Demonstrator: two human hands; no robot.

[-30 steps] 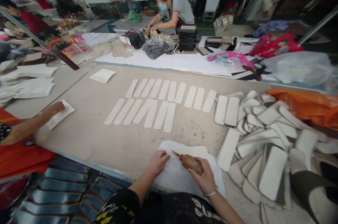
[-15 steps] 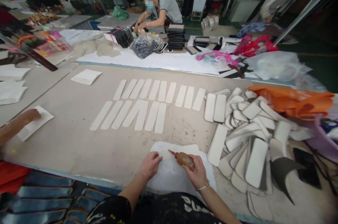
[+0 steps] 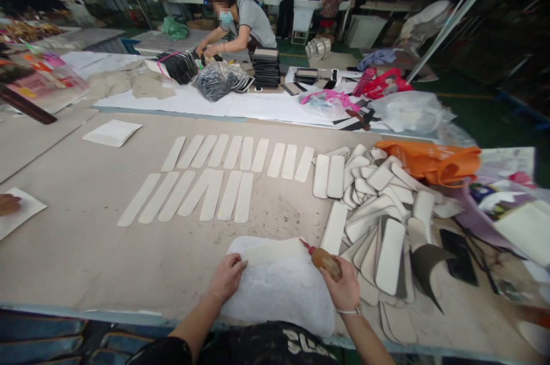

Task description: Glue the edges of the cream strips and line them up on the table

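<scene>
A cream strip lies across a white sheet at the near edge of the table. My left hand has its fingers closed at the strip's left end, holding it against the sheet. In my right hand is a brown glue bottle, tilted so that its red nozzle points left. The nozzle's tip is at the strip's right end; whether it touches is too fine to see. Beyond the sheet, two rows of pale strips lie spread on the table.
To the right is a heap of rounded white and grey pieces, with a black phone beside it. Behind are an orange bag and a purple basin. Another person's hand rests on white paper at far left. A co-worker bends over the opposite table.
My right hand has drawn the bottle rightward, from the strip's middle to its right end. The left hand stays at the left end. The whole view has swung a little to the right.
</scene>
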